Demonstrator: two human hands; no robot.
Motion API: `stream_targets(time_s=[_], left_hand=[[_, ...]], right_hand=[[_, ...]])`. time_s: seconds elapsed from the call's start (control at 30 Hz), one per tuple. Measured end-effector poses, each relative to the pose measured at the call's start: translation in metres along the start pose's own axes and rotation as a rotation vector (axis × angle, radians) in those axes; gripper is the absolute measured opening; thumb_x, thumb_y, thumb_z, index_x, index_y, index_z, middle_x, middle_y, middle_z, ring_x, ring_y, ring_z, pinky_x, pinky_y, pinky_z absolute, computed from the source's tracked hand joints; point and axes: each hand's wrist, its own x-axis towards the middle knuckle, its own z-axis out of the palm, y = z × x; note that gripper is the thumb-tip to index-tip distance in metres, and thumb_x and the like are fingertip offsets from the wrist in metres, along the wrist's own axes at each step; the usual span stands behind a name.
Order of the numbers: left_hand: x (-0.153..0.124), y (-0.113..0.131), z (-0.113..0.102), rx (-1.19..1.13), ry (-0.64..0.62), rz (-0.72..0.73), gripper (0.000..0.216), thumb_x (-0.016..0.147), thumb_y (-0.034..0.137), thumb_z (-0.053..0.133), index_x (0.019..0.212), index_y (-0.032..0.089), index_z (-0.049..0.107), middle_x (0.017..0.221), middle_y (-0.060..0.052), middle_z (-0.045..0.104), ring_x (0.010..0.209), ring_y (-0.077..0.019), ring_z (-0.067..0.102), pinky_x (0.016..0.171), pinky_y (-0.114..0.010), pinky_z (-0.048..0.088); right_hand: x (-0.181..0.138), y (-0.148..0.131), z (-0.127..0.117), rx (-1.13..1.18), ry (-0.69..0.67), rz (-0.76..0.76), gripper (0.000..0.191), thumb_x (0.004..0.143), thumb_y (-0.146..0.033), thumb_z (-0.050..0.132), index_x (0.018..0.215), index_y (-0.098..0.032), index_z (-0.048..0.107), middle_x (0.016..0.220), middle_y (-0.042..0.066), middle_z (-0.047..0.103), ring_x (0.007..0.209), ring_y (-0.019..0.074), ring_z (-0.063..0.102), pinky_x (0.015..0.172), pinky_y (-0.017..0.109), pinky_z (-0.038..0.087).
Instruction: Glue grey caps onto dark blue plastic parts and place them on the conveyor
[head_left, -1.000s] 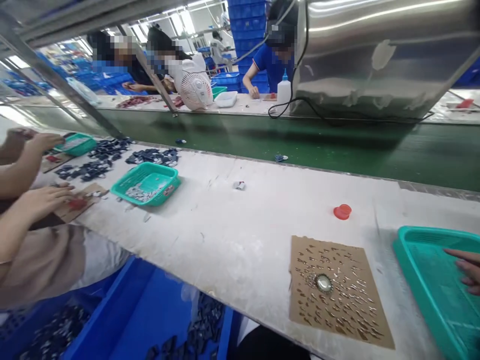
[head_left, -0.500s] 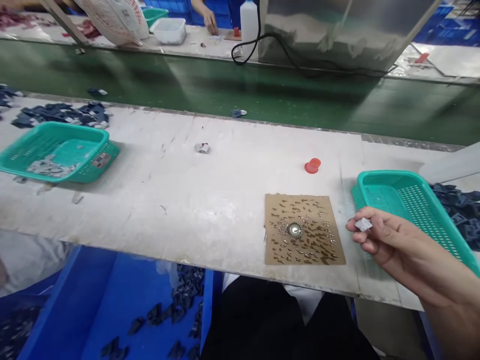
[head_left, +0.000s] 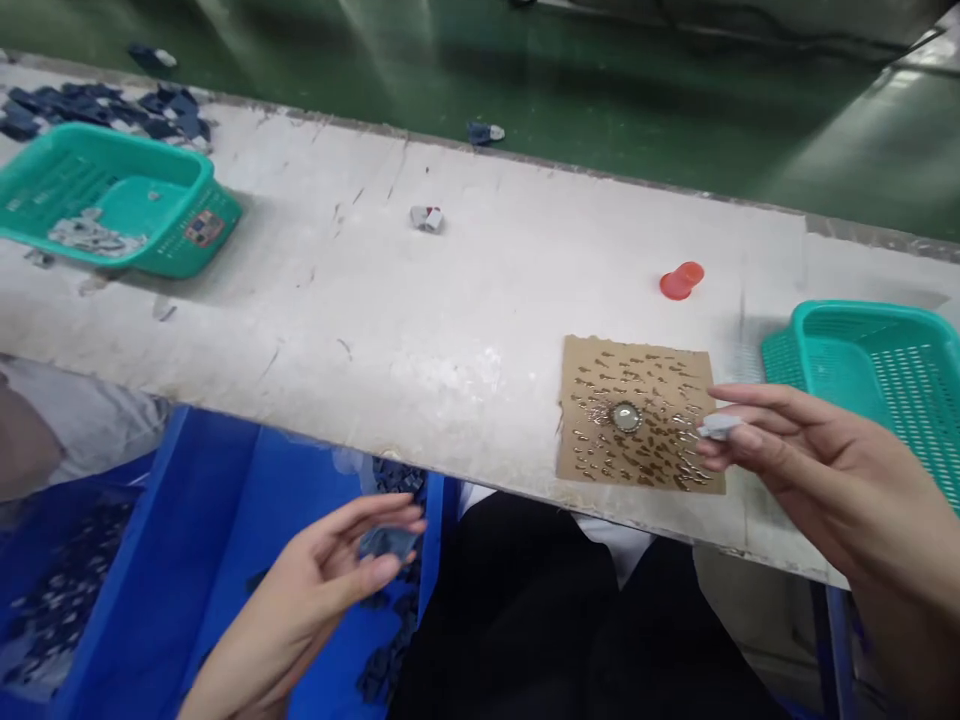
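My left hand (head_left: pixel 322 580) is closed on a small dark blue piece (head_left: pixel 388 543), held between thumb and fingers over the blue bin (head_left: pixel 225 510). Between the thumb and fingertips of my right hand (head_left: pixel 810 450) is a small whitish piece (head_left: pixel 720 428), at the right edge of a square of brown cardboard (head_left: pixel 574 365). Wet brown glue-like dabs cover this cardboard. A round metal cap (head_left: pixel 627 416) with shiny liquid in it sits near its middle. More dark blue pieces (head_left: pixel 386 670) lie in the bin below my left hand.
A green basket (head_left: pixel 814 325) stands right of the cardboard, and a red spool-shaped piece (head_left: pixel 681 281) behind it. At the left, another green basket (head_left: pixel 180 235) holds white bits, with dark blue pieces (head_left: pixel 97 105) behind. A person's sleeve (head_left: pixel 75 420) shows at the left edge.
My left hand has come into view with a dark blue piece in it. My right hand still holds the whitish piece, now turned edge-on and nearer the cardboard. The view has tipped downward.
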Motion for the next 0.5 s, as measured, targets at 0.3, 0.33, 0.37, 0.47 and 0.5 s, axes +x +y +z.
stream_targets(time_s=[0.3,0.33,0.37,0.47,0.5], left_hand=[[0.024,0.019,0.126,-0.314,-0.492,0.482,0.041,0.066,0.000,0.091,0.096,0.028,0.086,0.107,-0.006,0.076,0.098,-0.0154,0.073,0.079,-0.017,0.065],[0.025,0.018,0.131,-0.312,-0.490,0.485,0.039,0.068,0.003,0.091,0.097,0.028,0.086,0.107,-0.006,0.074,0.099,-0.0165,0.073,0.079,-0.019,0.066],[0.025,0.018,0.134,-0.307,-0.487,0.483,0.037,0.069,0.005,0.092,0.098,0.028,0.086,0.107,-0.006,0.073,0.099,-0.0174,0.072,0.080,-0.021,0.067],[0.025,0.018,0.137,-0.311,-0.483,0.459,0.034,0.070,0.011,0.093,0.099,0.027,0.086,0.105,-0.007,0.071,0.096,-0.0180,0.072,0.084,-0.025,0.068],[0.025,0.017,0.138,-0.326,-0.493,0.440,0.034,0.070,0.012,0.093,0.099,0.027,0.086,0.105,-0.007,0.070,0.096,-0.0184,0.072,0.086,-0.027,0.069]], right_hand=[[0.019,0.024,0.022,-0.915,0.135,-0.769,0.017,0.099,-0.024,0.064,0.102,-0.032,0.078,0.102,-0.004,0.080,0.096,0.0135,0.075,0.078,0.024,0.055],[0.022,0.024,0.024,-0.945,0.128,-0.803,0.017,0.099,-0.023,0.063,0.102,-0.030,0.078,0.101,-0.004,0.080,0.095,0.0132,0.074,0.076,0.024,0.054],[0.025,0.025,0.026,-0.965,0.118,-0.833,0.019,0.099,-0.020,0.062,0.102,-0.030,0.077,0.101,-0.003,0.080,0.094,0.0126,0.074,0.076,0.023,0.053],[0.030,0.026,0.028,-1.003,0.070,-0.892,0.025,0.098,-0.011,0.059,0.105,-0.028,0.076,0.104,-0.003,0.080,0.095,0.0106,0.074,0.077,0.021,0.052],[0.030,0.026,0.029,-1.009,0.056,-0.889,0.026,0.098,-0.010,0.058,0.105,-0.028,0.076,0.105,-0.003,0.080,0.096,0.0105,0.074,0.078,0.021,0.051]])
